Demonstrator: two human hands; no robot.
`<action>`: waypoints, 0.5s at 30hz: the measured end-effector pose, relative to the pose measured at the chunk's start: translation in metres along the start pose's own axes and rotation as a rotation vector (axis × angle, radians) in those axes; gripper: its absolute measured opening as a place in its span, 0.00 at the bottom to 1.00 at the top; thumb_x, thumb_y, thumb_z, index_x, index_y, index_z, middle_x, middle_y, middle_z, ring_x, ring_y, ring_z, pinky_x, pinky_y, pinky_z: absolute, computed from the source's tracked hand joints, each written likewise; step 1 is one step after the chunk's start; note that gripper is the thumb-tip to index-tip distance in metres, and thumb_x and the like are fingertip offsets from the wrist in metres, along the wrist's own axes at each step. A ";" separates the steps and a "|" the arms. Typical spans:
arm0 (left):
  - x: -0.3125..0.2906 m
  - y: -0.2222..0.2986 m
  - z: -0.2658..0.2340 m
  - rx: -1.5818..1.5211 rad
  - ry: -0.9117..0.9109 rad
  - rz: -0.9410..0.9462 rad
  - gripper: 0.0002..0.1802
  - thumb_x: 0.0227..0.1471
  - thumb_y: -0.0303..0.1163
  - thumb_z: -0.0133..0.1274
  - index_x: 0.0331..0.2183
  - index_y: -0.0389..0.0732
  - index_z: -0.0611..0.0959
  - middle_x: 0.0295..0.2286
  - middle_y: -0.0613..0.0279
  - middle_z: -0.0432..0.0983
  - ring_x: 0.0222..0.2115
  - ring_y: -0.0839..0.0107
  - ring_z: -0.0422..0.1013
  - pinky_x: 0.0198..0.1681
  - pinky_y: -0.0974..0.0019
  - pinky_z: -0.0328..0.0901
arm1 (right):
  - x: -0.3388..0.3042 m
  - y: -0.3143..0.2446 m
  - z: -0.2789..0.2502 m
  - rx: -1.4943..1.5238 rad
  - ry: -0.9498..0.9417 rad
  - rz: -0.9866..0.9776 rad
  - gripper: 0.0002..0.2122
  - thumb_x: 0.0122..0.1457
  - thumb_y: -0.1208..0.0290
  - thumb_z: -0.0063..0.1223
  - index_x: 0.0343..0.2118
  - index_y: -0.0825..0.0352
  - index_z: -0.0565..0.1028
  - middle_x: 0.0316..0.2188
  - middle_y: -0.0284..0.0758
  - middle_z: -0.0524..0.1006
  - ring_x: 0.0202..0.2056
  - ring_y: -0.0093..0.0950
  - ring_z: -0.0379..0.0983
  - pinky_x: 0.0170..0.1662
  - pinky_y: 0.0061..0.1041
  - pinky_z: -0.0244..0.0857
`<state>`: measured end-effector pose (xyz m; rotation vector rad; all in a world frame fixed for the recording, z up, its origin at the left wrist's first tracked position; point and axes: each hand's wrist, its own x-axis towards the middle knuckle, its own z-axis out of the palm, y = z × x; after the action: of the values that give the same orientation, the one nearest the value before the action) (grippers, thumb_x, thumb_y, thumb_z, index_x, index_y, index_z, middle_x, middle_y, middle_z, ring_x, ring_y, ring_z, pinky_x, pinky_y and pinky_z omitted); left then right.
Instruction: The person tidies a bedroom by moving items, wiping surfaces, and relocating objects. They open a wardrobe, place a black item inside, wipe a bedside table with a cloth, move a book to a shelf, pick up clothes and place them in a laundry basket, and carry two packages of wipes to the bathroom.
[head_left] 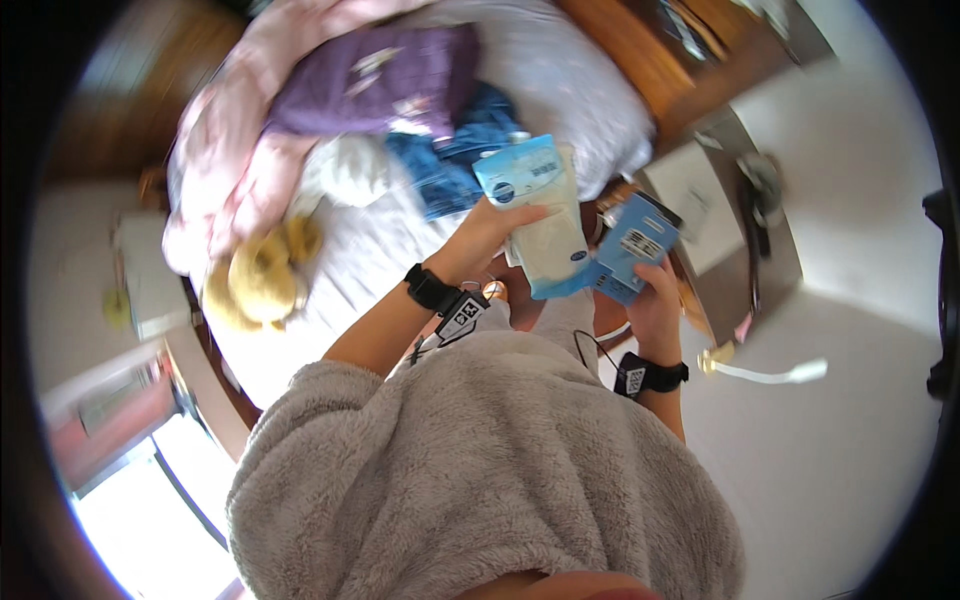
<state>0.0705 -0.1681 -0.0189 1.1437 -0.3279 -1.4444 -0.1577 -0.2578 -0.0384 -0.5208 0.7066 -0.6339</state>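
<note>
My left hand is closed on a blue-and-white soft plastic packet, its thumb lying across the front. The packet is held upright in front of my body, with a pale, partly see-through middle and blue ends. To its right, my right hand grips a flat blue box with white print and a dark upper edge. The box's lower left corner overlaps or meets the packet's lower right corner; whether they touch I cannot tell. My right fingers are mostly hidden behind the box.
Beyond my hands is a bed with a pale sheet, a purple pillow, blue denim, a pink quilt and a yellow plush toy. At right stands a desk with a white board or paper.
</note>
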 end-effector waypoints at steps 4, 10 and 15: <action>-0.120 -0.006 -0.079 -0.178 0.140 0.199 0.24 0.53 0.33 0.56 0.50 0.35 0.71 0.45 0.58 0.74 0.43 0.67 0.73 0.48 0.65 0.68 | -0.031 0.043 0.073 -0.126 -0.402 0.148 0.32 0.47 0.69 0.50 0.57 0.73 0.60 0.54 0.51 0.67 0.55 0.51 0.64 0.56 0.45 0.62; -0.250 -0.044 -0.129 -0.394 0.278 0.306 0.25 0.53 0.40 0.53 0.47 0.32 0.74 0.38 0.55 0.77 0.36 0.68 0.76 0.41 0.65 0.71 | -0.052 0.088 0.139 -0.138 -0.689 0.355 0.34 0.48 0.65 0.50 0.59 0.73 0.57 0.56 0.56 0.63 0.55 0.50 0.64 0.61 0.50 0.52; -0.303 -0.094 -0.123 -0.473 0.438 0.416 0.24 0.55 0.42 0.49 0.46 0.33 0.75 0.33 0.56 0.79 0.29 0.70 0.77 0.33 0.67 0.73 | -0.056 0.107 0.141 -0.191 -0.745 0.464 0.34 0.51 0.62 0.49 0.61 0.70 0.56 0.57 0.52 0.63 0.49 0.40 0.70 0.60 0.46 0.56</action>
<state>0.0536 0.1715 -0.0143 0.9020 0.0842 -0.8156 -0.0511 -0.1137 0.0098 -0.6855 0.1583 0.0831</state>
